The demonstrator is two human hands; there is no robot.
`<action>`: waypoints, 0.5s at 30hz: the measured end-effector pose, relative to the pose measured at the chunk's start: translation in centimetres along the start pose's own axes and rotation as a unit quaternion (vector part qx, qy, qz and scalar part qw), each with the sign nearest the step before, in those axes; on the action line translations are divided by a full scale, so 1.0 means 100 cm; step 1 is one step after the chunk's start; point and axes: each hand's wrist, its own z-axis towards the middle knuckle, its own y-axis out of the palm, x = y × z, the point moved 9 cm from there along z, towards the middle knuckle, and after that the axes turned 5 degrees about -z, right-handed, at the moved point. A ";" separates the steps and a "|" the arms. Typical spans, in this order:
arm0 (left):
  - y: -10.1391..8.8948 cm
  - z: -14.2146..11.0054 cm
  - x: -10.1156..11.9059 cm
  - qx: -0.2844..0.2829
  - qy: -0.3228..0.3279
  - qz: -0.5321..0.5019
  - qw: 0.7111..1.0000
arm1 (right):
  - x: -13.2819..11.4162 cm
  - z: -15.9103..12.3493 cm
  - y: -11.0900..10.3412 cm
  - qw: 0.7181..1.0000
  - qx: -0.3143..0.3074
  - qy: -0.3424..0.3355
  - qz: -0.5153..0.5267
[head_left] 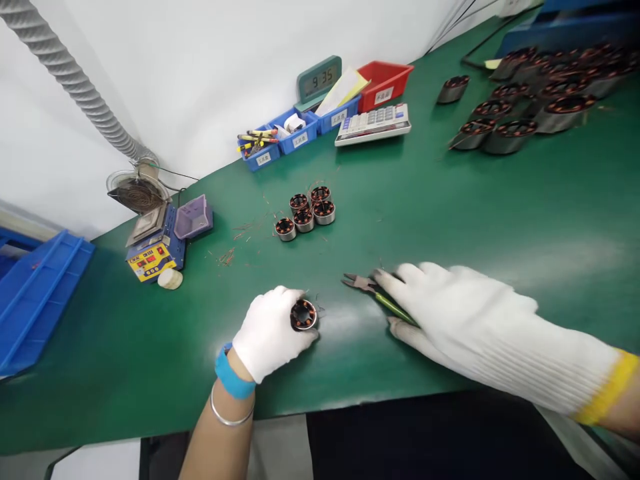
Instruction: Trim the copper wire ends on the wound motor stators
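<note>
My left hand [273, 330], in a white glove, is closed around a small motor stator [303, 315] with copper windings. Its round opening faces up, and thin wire ends stick out on the right. My right hand [440, 307], also gloved, has its fingers and thumb about the green handles of a pair of cutting pliers [383, 297]. The jaws point left toward the stator, apart from it. Behind the hands stands a small group of several similar stators [303, 219], with loose wire clippings [227, 257] to their left.
Many larger stators [510, 137] stand at the back right. Along the wall are a calculator [373, 125], blue bins [300, 137], a red bin [385, 83] and a clock [320, 80]. At left are a blue-yellow device [155, 260], a purple tray [194, 217] and a duct hose [75, 73].
</note>
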 end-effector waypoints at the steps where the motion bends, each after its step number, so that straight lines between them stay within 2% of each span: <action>1: 0.000 0.000 -0.002 -0.002 -0.006 -0.006 1.000 | -0.011 0.009 -0.005 0.998 0.021 -0.035 -0.041; 5: 0.000 0.003 -0.001 0.013 -0.005 -0.018 1.000 | -0.063 0.043 -0.009 0.984 0.070 -0.161 -0.021; 8: -0.001 0.005 0.001 0.027 -0.009 -0.013 1.000 | -0.096 0.058 -0.002 0.971 0.057 -0.225 -0.053; 10: 0.000 0.005 0.003 0.031 -0.013 -0.007 0.999 | -0.108 0.060 -0.002 0.961 0.050 -0.259 -0.082; 12: 0.000 0.005 0.005 0.035 -0.012 0.002 0.999 | -0.104 0.060 -0.007 0.953 0.041 -0.276 -0.118; 15: -0.001 0.004 0.005 0.034 -0.022 0.009 0.999 | -0.065 0.060 -0.014 0.952 0.011 -0.235 -0.194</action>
